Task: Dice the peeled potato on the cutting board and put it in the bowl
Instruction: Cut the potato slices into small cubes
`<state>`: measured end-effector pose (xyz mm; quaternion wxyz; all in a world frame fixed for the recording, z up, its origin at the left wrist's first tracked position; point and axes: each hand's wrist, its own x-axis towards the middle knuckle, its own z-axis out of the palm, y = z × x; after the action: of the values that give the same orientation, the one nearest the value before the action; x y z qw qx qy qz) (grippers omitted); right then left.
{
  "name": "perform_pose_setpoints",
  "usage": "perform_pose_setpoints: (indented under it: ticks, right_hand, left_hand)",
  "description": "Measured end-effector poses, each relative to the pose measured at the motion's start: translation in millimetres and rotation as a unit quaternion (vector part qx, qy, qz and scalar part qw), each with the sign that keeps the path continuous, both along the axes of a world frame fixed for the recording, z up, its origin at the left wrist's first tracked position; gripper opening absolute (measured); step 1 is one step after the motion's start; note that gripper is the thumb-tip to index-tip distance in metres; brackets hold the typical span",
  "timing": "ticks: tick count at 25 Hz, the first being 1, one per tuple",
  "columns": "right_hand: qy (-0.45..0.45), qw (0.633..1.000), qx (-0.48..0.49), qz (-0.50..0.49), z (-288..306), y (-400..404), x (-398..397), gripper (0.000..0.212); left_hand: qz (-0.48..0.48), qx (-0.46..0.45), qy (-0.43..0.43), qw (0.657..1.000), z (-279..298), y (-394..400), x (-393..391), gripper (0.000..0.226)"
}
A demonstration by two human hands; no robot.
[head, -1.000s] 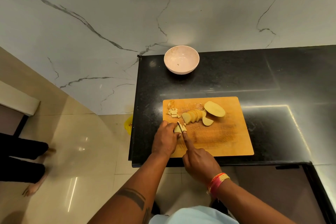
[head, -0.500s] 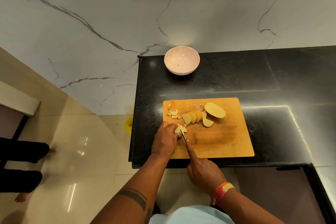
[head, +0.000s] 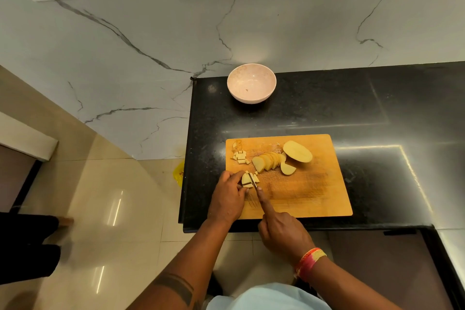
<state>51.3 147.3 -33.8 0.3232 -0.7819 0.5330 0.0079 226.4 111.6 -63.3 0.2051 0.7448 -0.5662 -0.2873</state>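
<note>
A wooden cutting board [head: 314, 196] lies on the black counter. On it are a fanned row of potato slices [head: 268, 161], a potato half [head: 297, 151], a small end piece [head: 287, 168] and a little heap of dice [head: 241, 156] at the far left. My left hand [head: 227, 199] pinches a stack of slices [head: 246, 180] at the board's left edge. My right hand [head: 281, 231] grips a knife [head: 253, 180], index finger stretched along its back, blade set into that stack. The pale pink bowl [head: 251, 71] stands behind the board, holding no potato.
The black counter [head: 377, 113] ends just left of the board, with tiled floor [head: 113, 209] below. A marble wall [head: 176, 32] rises behind the bowl. A person's dark-clad legs [head: 25, 246] stand at the far left on the floor.
The knife and my right hand have shifted slightly between cuts on the stack under my left hand. The legs on the left have moved a little.
</note>
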Motion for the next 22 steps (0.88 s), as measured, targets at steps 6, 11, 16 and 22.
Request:
perform_pose_setpoints:
  ticks: [6,11,16,22]
  right_hand:
    - [0.004,1.0,-0.004,0.003,-8.9,-5.7,10.8,0.074]
    - [-0.004,1.0,0.005,0.01,-18.3,-18.3,18.7,0.071]
    - [0.004,1.0,-0.008,0.024,-21.6,-23.2,13.8,0.072]
    - [0.021,0.999,-0.007,0.037,-17.3,-4.5,-1.7,0.078]
  left_hand:
    - [0.007,-0.006,-0.017,1.0,-0.2,-5.2,-1.9,0.043]
    - [0.011,-0.008,-0.037,0.999,1.7,-6.6,-3.7,0.036]
    - [0.018,-0.004,-0.054,0.998,4.0,-10.1,-3.0,0.035]
    - [0.038,0.011,-0.038,0.999,3.2,-11.4,-5.5,0.035]
